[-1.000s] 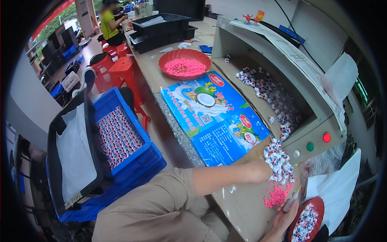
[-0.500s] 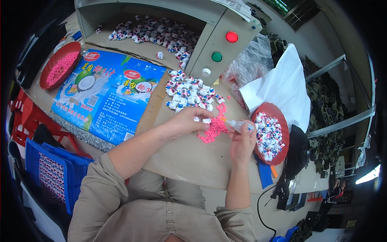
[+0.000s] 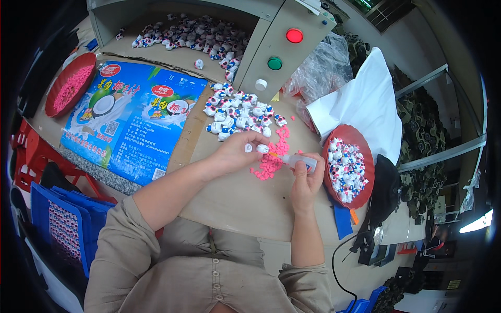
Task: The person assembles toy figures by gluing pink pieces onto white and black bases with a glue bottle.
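My left hand (image 3: pixel 234 151) pinches a small white figurine (image 3: pixel 262 149) between thumb and fingertips, with another small white piece (image 3: pixel 248 148) showing by the fingers. In my right hand (image 3: pixel 307 189) is a small squeeze bottle (image 3: pixel 302 162), tilted so that its thin orange tip meets or nearly meets the figurine; exact contact is too small to tell. Below both hands lies a scatter of small pink pieces (image 3: pixel 267 168) on the table (image 3: pixel 229 201). Just beyond them is a pile of white figurines (image 3: pixel 241 112) with blue and red parts.
A red bowl (image 3: pixel 371 175) of figurines stands at right, beside white sheeting (image 3: pixel 360 94). Another red bowl (image 3: pixel 51 107) holds pink pieces at far left, past a blue printed cardboard sheet (image 3: pixel 125 148). A grey machine (image 3: pixel 255 57) with figurines inside stands behind. Blue crates (image 3: pixel 94 229) are lower left.
My right hand has moved left with the bottle, bringing its tip to the figurine. My left hand keeps its pinch, and the figurine is turned slightly. The whole view has shifted a little.
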Demonstrator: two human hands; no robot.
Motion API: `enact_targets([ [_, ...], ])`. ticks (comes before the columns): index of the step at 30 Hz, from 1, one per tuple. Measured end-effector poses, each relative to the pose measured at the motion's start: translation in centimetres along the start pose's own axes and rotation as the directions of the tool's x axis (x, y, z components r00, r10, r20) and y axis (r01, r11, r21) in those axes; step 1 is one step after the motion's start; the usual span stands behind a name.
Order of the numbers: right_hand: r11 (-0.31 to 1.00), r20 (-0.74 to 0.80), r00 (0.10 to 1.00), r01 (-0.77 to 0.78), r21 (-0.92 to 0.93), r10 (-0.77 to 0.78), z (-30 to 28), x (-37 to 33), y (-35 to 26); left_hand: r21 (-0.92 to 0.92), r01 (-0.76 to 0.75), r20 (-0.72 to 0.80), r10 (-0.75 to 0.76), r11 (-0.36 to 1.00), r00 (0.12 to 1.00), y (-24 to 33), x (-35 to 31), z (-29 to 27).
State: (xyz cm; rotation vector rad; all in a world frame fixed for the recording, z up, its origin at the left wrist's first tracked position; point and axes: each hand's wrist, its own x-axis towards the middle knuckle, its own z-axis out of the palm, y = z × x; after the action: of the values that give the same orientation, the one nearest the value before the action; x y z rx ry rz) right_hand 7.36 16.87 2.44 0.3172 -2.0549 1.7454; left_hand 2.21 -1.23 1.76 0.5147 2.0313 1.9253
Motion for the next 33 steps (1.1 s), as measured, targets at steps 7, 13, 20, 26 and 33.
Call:
enact_targets([
  [7,0.999,0.026,0.999,-0.021,-0.045,0.023,0.21,-0.18,-0.02,0.031,-0.07,-0.006,0.07,0.997,0.997,-0.56,-0.02,0.11],
  [13,0.998,0.025,0.998,-0.056,-0.023,0.057,0.36,-0.2,-0.25,0.057,-0.101,0.0,0.101,0.993,0.995,-0.73,-0.02,0.02],
  [20,0.998,0.03,0.998,-0.045,-0.045,0.046,0.27,-0.22,-0.04,0.036,-0.077,0.008,0.077,0.996,0.997,-0.42,-0.05,0.0],
  [26,0.997,0.024,0.999,-0.046,-0.058,0.047,0.53,-0.1,-0.34,0.035,-0.054,0.015,0.053,0.998,0.998,-0.42,-0.13,-0.11],
  [33,0.991,0.017,0.999,0.051,-0.124,-0.049,0.74,-0.11,-0.32,0.005,-0.042,0.003,0.042,0.999,0.999,-0.57,-0.04,0.07],
])
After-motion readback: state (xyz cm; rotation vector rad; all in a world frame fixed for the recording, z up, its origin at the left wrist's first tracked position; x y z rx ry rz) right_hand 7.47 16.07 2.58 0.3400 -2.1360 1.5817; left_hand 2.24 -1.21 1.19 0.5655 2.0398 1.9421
